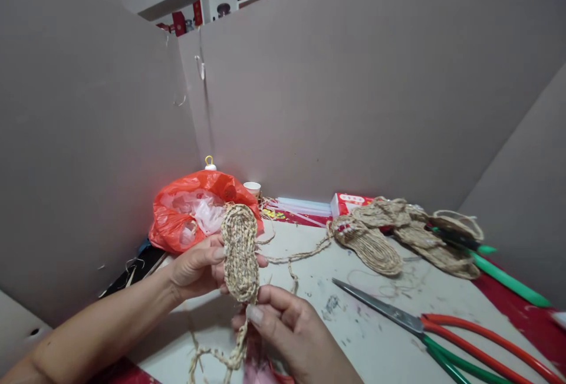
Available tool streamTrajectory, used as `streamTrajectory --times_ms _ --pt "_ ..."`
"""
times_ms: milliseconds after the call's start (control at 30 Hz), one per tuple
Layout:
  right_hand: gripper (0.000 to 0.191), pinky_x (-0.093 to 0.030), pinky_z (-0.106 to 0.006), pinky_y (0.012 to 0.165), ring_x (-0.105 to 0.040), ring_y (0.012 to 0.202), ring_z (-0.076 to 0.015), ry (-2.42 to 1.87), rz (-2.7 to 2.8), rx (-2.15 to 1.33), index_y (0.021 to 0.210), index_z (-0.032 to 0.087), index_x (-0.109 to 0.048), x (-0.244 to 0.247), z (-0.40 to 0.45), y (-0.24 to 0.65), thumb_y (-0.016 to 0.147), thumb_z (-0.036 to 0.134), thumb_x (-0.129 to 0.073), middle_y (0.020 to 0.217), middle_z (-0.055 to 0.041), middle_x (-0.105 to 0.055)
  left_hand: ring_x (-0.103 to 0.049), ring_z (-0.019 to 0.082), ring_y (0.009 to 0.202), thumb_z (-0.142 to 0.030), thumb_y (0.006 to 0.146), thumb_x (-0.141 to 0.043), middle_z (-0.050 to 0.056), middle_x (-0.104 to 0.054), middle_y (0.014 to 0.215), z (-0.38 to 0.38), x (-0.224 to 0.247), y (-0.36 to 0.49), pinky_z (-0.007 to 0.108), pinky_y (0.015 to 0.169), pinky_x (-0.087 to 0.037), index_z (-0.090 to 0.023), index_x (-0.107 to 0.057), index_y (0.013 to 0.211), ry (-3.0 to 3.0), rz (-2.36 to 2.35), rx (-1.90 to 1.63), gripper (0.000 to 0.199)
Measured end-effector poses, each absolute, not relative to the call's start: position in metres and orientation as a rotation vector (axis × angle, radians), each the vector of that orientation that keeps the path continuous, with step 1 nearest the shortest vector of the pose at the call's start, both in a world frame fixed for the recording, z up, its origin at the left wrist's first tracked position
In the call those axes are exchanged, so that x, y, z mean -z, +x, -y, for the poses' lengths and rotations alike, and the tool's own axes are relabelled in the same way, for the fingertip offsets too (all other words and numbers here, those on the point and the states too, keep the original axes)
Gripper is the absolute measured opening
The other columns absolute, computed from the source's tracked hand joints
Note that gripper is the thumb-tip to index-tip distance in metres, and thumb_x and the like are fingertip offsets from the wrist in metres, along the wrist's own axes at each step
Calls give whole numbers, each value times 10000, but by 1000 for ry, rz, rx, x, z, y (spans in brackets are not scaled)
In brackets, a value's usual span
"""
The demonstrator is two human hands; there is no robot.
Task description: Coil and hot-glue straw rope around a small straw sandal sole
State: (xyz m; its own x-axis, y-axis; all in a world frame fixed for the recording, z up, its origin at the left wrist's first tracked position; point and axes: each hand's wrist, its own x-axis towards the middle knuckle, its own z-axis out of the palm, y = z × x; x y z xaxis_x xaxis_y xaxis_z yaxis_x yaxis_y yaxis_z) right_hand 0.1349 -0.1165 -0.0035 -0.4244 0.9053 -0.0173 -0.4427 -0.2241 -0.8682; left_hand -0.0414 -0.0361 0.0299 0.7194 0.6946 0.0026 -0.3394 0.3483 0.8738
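A small woven straw sole (241, 251), long and rounded at both ends, is held up above the table. My left hand (206, 263) grips its left edge, thumb in front and fingers behind. Close to its lower end, my right hand (283, 325) pinches the braided straw cord (239, 345) that runs from the sole. The cord's loose length hangs down in a loop toward the bottom of the view. Another strand of straw cord (305, 254) lies on the board behind my hands.
Large scissors (411, 322) with red and green handles lie at right. Finished-looking straw slippers (371, 248) are piled behind them, near a green-handled tool (513, 281). A red plastic bag (177, 195) and a paper cup (252, 188) stand at the back. Grey partitions (354, 95) enclose the table.
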Motion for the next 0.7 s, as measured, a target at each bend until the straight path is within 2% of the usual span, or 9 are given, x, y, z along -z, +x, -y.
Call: streamTrajectory --times_ms 167,367,533,633,700 --pt "419 -446 -217 586 -585 595 -107 -766 1129 -1712 941 154 -690 -2 120 140 791 545 -702 747 -39 -719 -634 137 648 -353 709 -792 149 -728 1049 37 -29 -35 223 559 -472 -126 -651 1092 1035 -431 -750 467" --pt "452 -388 -186 474 -486 485 -65 -788 1117 -1740 916 147 -684 0 119 141 779 578 -691 721 -31 -696 -616 145 661 -361 698 -795 119 -725 986 42 -31 -32 232 571 -478 -126 -684 1089 1219 -496 -856 470" --pt "392 -438 -207 576 -581 608 -110 -731 1104 -1701 852 149 -710 -8 119 145 797 537 -695 730 -39 -706 -614 170 684 -415 696 -789 106 -719 916 50 -36 -35 268 632 -502 -127 -706 1034 1484 -610 -975 451" --pt "307 -490 -256 680 -645 694 -159 -627 1008 -1770 907 190 -730 -13 121 149 821 482 -685 783 -34 -723 -656 217 807 -258 686 -812 75 -730 926 60 -39 -38 309 761 -526 -193 -724 1003 1594 -639 -1006 336" --pt "285 -503 -284 775 -672 810 -193 -617 961 -1773 904 219 -738 -15 122 150 823 485 -681 859 -37 -738 -669 230 885 -148 650 -818 40 -731 994 68 -39 -39 329 840 -521 -265 -718 1010 1625 -603 -1076 391"
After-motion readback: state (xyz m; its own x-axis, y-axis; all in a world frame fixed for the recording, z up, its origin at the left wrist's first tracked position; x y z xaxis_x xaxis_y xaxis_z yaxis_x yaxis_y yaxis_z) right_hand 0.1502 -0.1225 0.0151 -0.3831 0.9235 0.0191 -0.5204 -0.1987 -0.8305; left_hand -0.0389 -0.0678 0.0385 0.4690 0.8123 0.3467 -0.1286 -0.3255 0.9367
